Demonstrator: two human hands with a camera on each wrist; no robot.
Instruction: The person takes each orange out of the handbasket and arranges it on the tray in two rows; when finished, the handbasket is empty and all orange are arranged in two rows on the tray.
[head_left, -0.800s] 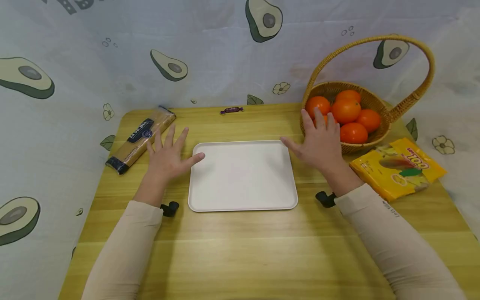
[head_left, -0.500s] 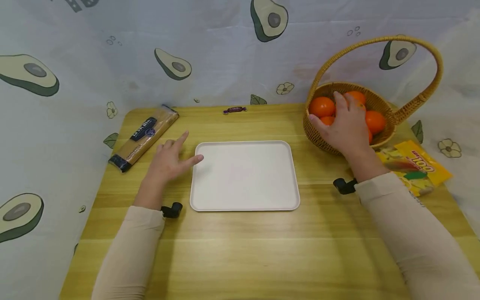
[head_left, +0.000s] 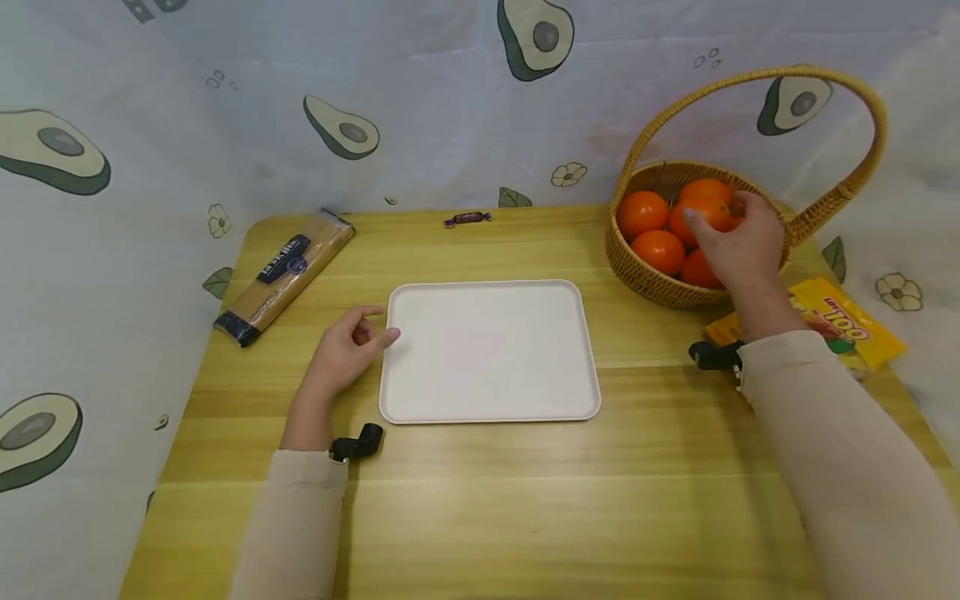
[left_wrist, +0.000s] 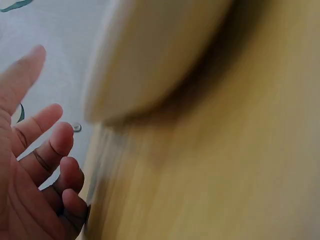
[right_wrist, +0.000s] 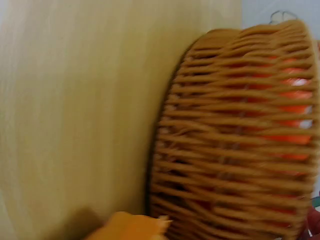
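At the back right, a wicker basket [head_left: 652,279] with a tall arched handle holds several oranges [head_left: 657,252]. My right hand [head_left: 746,246] reaches into its right side, fingers and thumb curled about an orange [head_left: 736,223] that the hand mostly hides. The right wrist view shows the woven wall of the basket [right_wrist: 235,130], with fruit glimpsed through the gaps. My left hand [head_left: 345,350] hovers by the left edge of a white tray [head_left: 491,354], fingers loosely bent and holding nothing. In the left wrist view the tray [left_wrist: 155,55] is blurred, apart from the hand [left_wrist: 35,165].
A long pack of pasta [head_left: 285,279] lies slanted at the table's left. A small purple wrapped candy [head_left: 467,218] rests near the back edge. Partly behind my right wrist is a yellow snack bag [head_left: 862,329]. A patterned cloth [head_left: 450,108] hangs behind the wooden table [head_left: 487,500].
My right hand has moved right and into the basket, its fingers curling about an orange. My left hand has drawn back slightly, its spread fingers now loosely bent.
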